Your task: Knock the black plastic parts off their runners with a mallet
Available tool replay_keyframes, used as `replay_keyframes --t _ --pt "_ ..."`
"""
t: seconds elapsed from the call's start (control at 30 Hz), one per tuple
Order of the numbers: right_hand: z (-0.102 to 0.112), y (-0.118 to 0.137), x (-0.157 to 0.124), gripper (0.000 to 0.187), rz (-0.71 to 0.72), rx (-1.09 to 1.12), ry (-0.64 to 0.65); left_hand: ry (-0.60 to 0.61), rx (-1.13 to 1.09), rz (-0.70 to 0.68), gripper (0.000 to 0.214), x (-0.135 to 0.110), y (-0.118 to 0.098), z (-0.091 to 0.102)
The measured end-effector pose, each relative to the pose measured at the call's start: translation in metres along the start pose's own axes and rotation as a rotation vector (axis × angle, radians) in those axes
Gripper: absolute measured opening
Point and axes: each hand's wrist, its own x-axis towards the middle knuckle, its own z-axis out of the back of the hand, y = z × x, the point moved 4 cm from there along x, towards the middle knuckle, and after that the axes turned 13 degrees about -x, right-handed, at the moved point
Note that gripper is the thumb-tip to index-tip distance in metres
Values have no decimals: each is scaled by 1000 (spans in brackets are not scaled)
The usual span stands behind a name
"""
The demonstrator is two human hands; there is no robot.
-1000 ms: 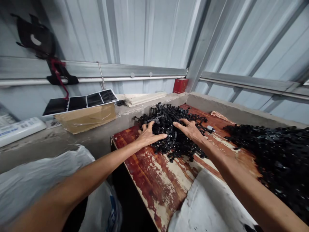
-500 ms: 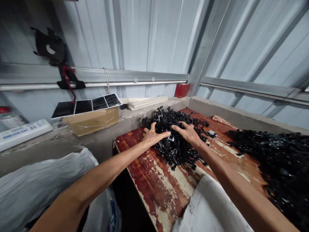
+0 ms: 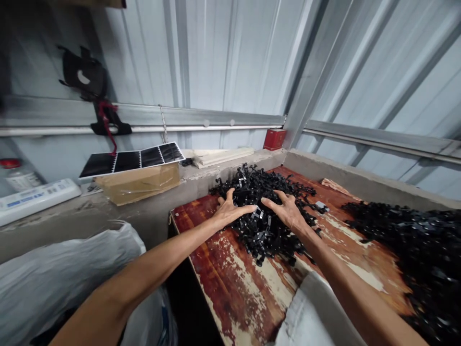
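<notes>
A heap of small black parts (image 3: pixel 262 240), some with shiny metal-looking bits, lies on a worn red wooden tabletop (image 3: pixel 230 278). My left hand (image 3: pixel 228 210) rests against the heap's left side, thumb stretched inward and fingers spread. On the opposite side, my right hand (image 3: pixel 286 209) touches the parts with its thumb and fingers apart. Both hands are open around the upper middle of the heap. Some fingertips are hidden among the parts, whose exact kind I cannot make out.
A second black pile (image 3: pixel 425 250) covers the right of the table. White sacking (image 3: pixel 317 312) lies at the front edge, and a white sack (image 3: pixel 72 259) stands left. On the ledge are a cardboard box (image 3: pixel 144 185), a red box (image 3: pixel 274 139) and a bottle (image 3: pixel 21 175).
The whole view has shifted slightly, with the scene sitting a little lower and to the right. Both hands stay at the heap, and some parts between them have shifted.
</notes>
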Motion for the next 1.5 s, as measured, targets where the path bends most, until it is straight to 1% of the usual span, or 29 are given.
replay_keyframes --t 0.1,0.2,0.27,0.33,0.37,0.47,0.53,0.63,0.73,0.83,0.9,0.93,0.97,1.07,1.1,1.13,1.2,1.3,1.37,1.5 --pt "7 6 -6 67 9 14 -34 -28 -52 -29 108 -6 -4 -5" --pt "15 9 -15 66 42 20 -65 -41 -83 -84 103 -13 -8 -3" --pt "16 8 -22 68 65 23 -81 -43 -94 -149 100 -16 -10 -2" --pt "13 6 -26 73 84 25 -81 -24 -87 -217 99 -16 -10 -1" --pt "11 5 -25 76 91 27 -72 -9 -77 -229 100 -14 -9 -2" --pt "3 3 -19 83 91 35 -39 16 -49 -180 104 -6 -5 -7" --pt "4 4 -13 78 82 36 -40 6 -56 -149 103 -3 -6 -11" --pt "15 9 -12 65 89 34 -81 -40 -104 -176 94 -7 -16 -15" --pt "35 17 -18 60 130 41 -133 -87 -162 -240 87 -19 -30 -13" --pt "51 23 -25 66 189 69 -192 -123 -185 -357 84 -26 -42 -9" --pt "54 23 -25 70 213 98 -217 -155 -161 -448 85 -25 -48 -6" --pt "52 22 -25 71 212 114 -212 -167 -137 -457 86 -23 -49 -6" --pt "48 20 -23 70 203 129 -196 -170 -108 -426 86 -21 -48 -7" --pt "35 13 -21 65 164 166 -141 -137 -40 -238 84 -15 -42 -14" --pt "33 11 -21 64 159 174 -140 -124 -36 -201 84 -15 -42 -16" --pt "34 11 -22 64 163 183 -149 -118 -44 -193 84 -17 -44 -18" --pt "43 12 -24 63 192 203 -184 -138 -82 -238 82 -24 -52 -20" --pt "62 19 -27 64 254 238 -251 -199 -157 -342 78 -34 -67 -19" --pt "71 23 -27 63 282 257 -284 -219 -193 -389 77 -38 -74 -19" --pt "72 26 -29 61 309 275 -296 -206 -204 -369 79 -42 -72 -20"
